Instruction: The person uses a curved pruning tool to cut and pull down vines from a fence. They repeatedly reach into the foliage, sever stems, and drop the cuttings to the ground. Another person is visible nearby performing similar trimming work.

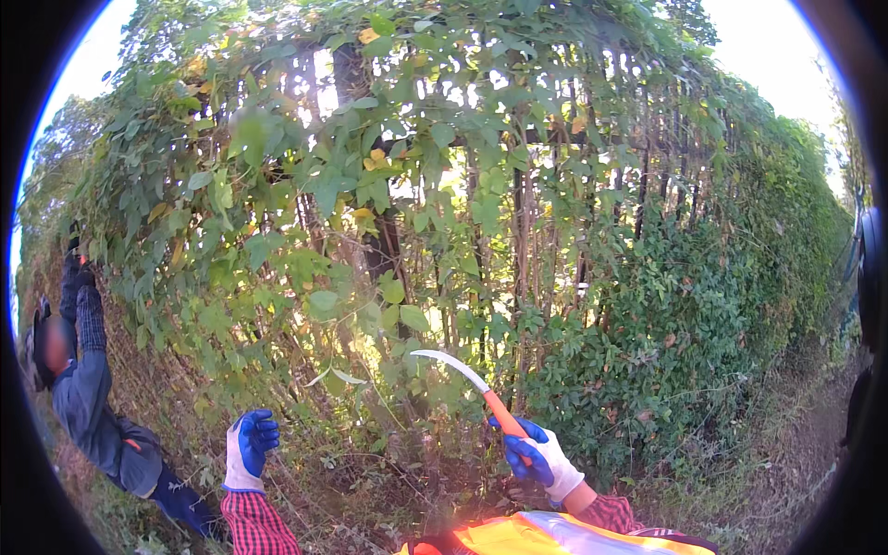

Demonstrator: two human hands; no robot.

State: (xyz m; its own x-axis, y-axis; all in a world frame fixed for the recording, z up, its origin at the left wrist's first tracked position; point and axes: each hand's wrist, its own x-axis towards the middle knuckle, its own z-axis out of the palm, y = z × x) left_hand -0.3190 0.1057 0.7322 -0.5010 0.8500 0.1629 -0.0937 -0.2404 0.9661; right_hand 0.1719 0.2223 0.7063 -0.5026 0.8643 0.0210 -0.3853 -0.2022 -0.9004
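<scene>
My right hand (534,454), in a white glove with a blue coated palm, grips the orange handle of a small sickle (454,362). The curved silver blade points up and to the left, in front of the vines. My left hand (252,447), gloved the same way, is raised at the lower left with its fingers loosely bent and nothing visible in it. Before me stands a tall fence (380,253) of dark posts and rails, thickly covered in climbing vines (326,180). Whether the blade touches any stem cannot be told.
At the far left another person (104,409) in dark clothes and a cap reaches both arms up into the growth. Dense leafy growth (645,361) covers the fence's lower right. A strip of rough ground (777,472) runs along its foot at right.
</scene>
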